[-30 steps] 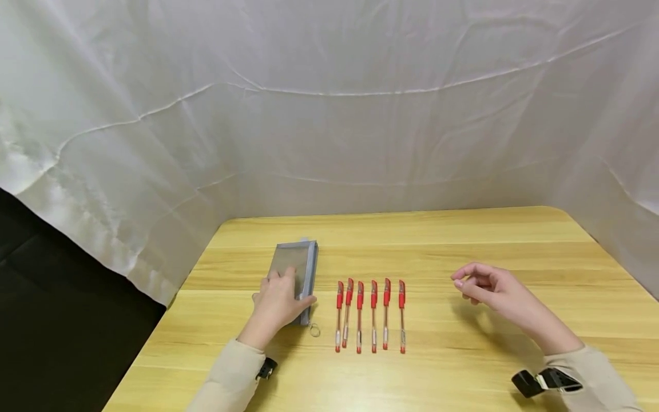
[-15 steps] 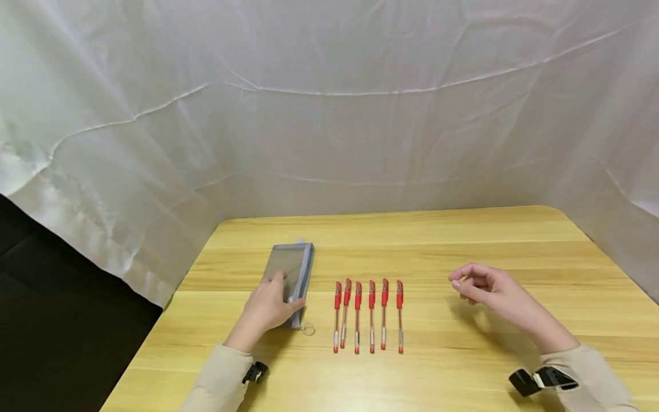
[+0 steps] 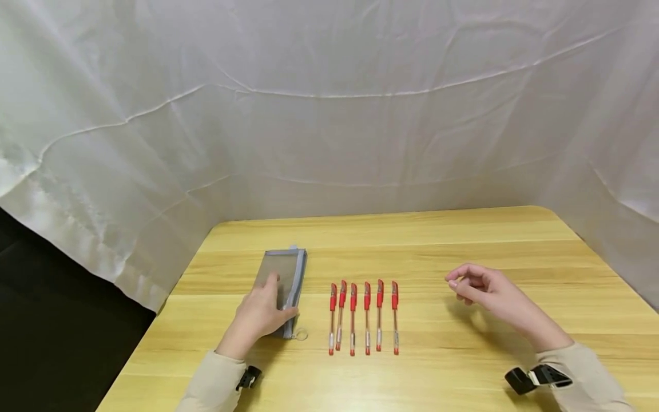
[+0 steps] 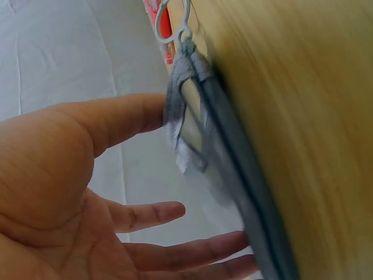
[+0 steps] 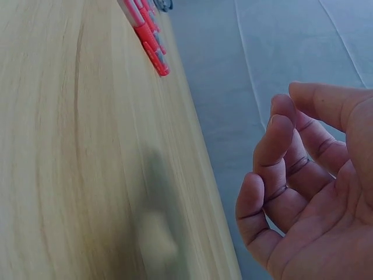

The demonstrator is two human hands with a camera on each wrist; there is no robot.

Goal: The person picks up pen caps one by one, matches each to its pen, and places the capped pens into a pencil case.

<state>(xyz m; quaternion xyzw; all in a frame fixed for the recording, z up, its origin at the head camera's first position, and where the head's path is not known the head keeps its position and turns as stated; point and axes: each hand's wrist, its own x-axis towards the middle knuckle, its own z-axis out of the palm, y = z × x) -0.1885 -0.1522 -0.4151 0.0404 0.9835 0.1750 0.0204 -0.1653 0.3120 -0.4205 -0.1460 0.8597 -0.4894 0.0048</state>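
A grey see-through zip pouch [image 3: 284, 263] lies flat on the left part of the table, a small metal ring [image 3: 301, 334] at its near end. My left hand [image 3: 257, 309] rests on it, thumb by the zipper edge and the other fingers over the mesh. In the left wrist view, those fingers [image 4: 175, 254] are straight and reach the pouch's side [image 4: 233, 157]. Several red-capped pens [image 3: 367, 294] lie side by side right of the pouch, caps away from me. Well right of the pens, my right hand [image 3: 486, 289] hovers over the table, loosely curled and holding nothing.
The wooden table [image 3: 437, 240] has rounded far corners. Pale cloth [image 3: 329, 137] hangs behind it and along both sides, with a black area [image 3: 56, 337] at the lower left. Each sleeve carries a black wrist camera [image 3: 520, 380].
My left hand and the pouch have shifted a little to the left and towards me. The whole scene drifts slightly left. The right hand and the pens stay as they were.
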